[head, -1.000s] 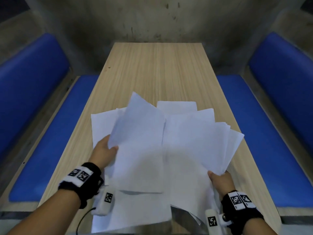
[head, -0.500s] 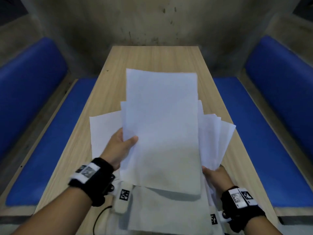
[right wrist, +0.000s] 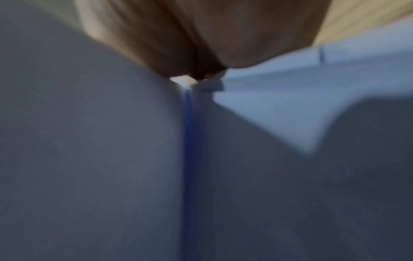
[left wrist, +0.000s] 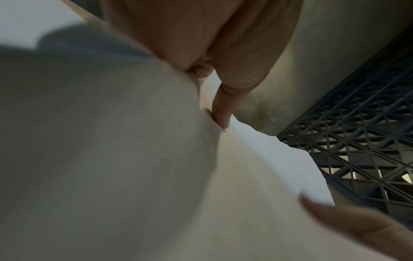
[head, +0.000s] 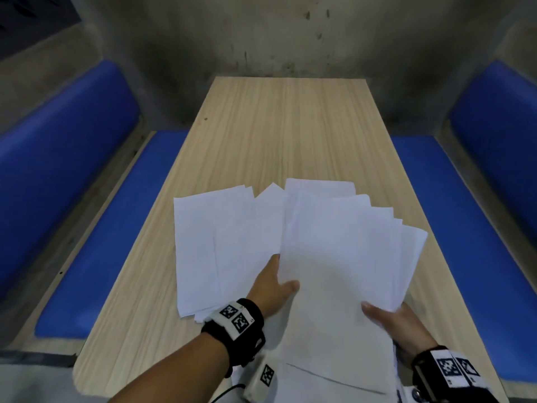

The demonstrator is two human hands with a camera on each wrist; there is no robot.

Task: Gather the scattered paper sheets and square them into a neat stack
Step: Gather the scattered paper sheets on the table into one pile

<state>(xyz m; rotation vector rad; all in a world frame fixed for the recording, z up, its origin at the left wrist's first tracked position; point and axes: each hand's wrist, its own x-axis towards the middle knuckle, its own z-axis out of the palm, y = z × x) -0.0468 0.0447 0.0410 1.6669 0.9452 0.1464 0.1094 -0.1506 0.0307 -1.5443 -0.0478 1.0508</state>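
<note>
The fanned white paper sheets lay between both hands above the pale wooden table, with a few more sheets flat on it to the left. The left hand reached in, thumb over and fingers slid under the fan's left edge. The right hand pinched its lower right corner, thumb on top.

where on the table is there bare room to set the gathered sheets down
Free: the far half of the table, between the sheets and the wall; also a bare strip along its left edge. Crowded: the near half, under fanned paper, the left hand and right hand.
</note>
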